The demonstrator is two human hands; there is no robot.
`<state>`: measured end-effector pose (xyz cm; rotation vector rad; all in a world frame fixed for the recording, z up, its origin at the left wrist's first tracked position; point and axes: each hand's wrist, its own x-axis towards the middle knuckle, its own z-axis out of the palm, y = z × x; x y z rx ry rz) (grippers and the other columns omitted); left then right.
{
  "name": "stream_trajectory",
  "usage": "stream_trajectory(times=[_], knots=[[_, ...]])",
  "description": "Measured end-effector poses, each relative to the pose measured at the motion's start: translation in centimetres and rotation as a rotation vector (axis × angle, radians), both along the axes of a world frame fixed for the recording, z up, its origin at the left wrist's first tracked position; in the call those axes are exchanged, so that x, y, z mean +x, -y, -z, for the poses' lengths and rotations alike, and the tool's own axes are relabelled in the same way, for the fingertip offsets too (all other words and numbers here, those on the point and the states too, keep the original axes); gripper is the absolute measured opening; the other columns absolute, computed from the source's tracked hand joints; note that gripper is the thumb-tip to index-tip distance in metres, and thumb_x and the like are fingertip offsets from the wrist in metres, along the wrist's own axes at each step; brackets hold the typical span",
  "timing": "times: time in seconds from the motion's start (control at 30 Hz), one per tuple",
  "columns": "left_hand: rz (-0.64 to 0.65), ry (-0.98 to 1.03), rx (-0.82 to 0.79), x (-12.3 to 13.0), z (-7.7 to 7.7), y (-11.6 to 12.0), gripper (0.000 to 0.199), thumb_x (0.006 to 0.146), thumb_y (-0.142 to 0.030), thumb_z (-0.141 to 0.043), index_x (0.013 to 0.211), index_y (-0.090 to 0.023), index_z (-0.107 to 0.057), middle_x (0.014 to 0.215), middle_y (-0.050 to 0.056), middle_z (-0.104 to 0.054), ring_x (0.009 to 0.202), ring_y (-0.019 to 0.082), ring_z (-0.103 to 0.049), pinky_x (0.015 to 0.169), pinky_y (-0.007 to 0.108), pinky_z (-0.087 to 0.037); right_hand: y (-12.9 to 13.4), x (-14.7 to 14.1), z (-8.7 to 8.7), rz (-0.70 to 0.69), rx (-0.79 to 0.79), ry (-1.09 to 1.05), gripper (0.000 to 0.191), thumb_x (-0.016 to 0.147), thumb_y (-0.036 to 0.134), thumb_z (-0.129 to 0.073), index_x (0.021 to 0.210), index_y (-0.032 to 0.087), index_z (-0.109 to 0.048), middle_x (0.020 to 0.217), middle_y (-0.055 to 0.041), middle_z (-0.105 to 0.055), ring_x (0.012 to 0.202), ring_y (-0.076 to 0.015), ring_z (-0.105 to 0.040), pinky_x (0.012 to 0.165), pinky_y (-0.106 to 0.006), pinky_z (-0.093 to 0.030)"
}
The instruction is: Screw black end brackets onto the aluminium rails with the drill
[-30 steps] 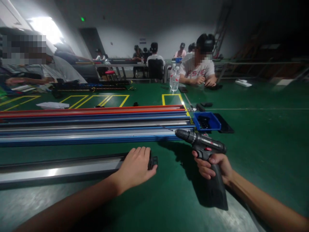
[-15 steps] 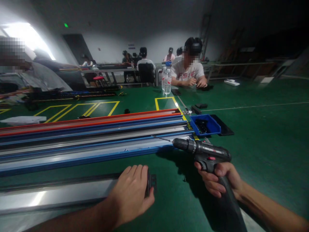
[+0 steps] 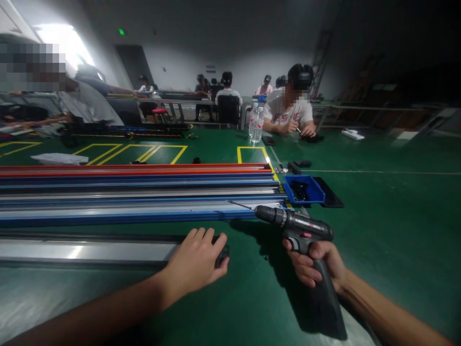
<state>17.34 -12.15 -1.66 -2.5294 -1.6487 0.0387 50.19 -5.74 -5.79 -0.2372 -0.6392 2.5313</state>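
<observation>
My right hand [image 3: 317,264] is wrapped round the handle of a black cordless drill [image 3: 295,226], with its long thin bit pointing left over the rails. Across the right end of a silver metal rail with dark edges [image 3: 108,251] lies my left hand [image 3: 200,257], fingers bent over the top and thumb at the dark end piece [image 3: 222,254]. Behind it, several long rails lie side by side: a red one [image 3: 144,169] at the back and blue-edged ones [image 3: 144,218] nearer. The bit's tip appears above the nearest blue rail; whether it touches cannot be seen.
A blue bin [image 3: 304,190] of dark small parts stands beyond the drill, by a black flat object [image 3: 331,194]. Two water bottles [image 3: 255,124] stand farther back. One person [image 3: 288,113] sits across the green table [image 3: 389,230]; another [image 3: 90,103] works at the left.
My view has turned slightly left and down. The silver rail and my left hand now appear higher in view; the drill sits slightly farther left, still in my right hand.
</observation>
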Motion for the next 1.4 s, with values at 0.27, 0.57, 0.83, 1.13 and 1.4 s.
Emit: stream_trajectory(times=[0.27,0.57,0.83,1.13,1.4], knots=[[-0.050,-0.060,0.089,2.1,0.0,-1.6,0.048,0.100,-0.051,-0.035,0.112,-0.015,-0.065,0.091,0.017,-0.067,0.083,0.035,-0.066,0.074,0.048,-0.052,-0.1,0.2,-0.3,-0.002,0.018,0.030,0.043,0.071,0.020,-0.055,0.111,0.008,-0.063,0.065,0.0041,-0.052,0.043,-0.0081,-0.035,0.052,-0.024,-0.052],[-0.021,0.009,0.051,-0.2,-0.1,-2.5,0.069,0.095,-0.071,-0.036,0.129,-0.017,-0.062,0.106,0.018,-0.068,0.099,0.035,-0.067,0.085,0.048,-0.053,-0.1,0.4,-0.5,-0.022,-0.020,0.021,0.044,0.072,0.019,-0.054,0.112,0.005,-0.064,0.067,0.0019,-0.057,0.044,-0.0080,-0.041,0.052,-0.024,-0.053],[0.012,0.224,-0.071,-2.8,-0.2,-2.9,0.083,0.083,-0.075,-0.059,0.145,-0.022,-0.049,0.134,0.014,-0.064,0.119,0.033,-0.061,0.099,0.048,-0.048,-0.4,0.5,-0.3,-0.061,-0.008,0.055,0.044,0.070,0.019,-0.054,0.110,0.004,-0.065,0.066,-0.0001,-0.061,0.042,-0.0082,-0.048,0.050,-0.025,-0.055],[0.012,0.316,-0.152,-3.2,-0.5,-3.1,0.083,0.079,-0.066,-0.071,0.147,-0.023,-0.048,0.140,0.011,-0.061,0.121,0.031,-0.059,0.102,0.047,-0.044,0.1,2.1,-0.7,0.004,0.037,0.221,0.044,0.069,0.022,-0.055,0.111,0.008,-0.063,0.089,-0.0135,-0.076,0.062,-0.0196,-0.073,0.058,-0.029,-0.059],[-0.009,0.300,-0.160,-3.5,-0.5,-3.1,0.084,0.083,-0.066,-0.067,0.149,-0.021,-0.044,0.144,0.013,-0.059,0.127,0.032,-0.057,0.104,0.047,-0.043,0.0,3.0,0.0,-0.024,0.041,0.187,0.042,0.067,0.023,-0.056,0.105,0.008,-0.065,0.094,-0.0148,-0.073,0.037,-0.0044,-0.046,0.043,-0.021,-0.044]])
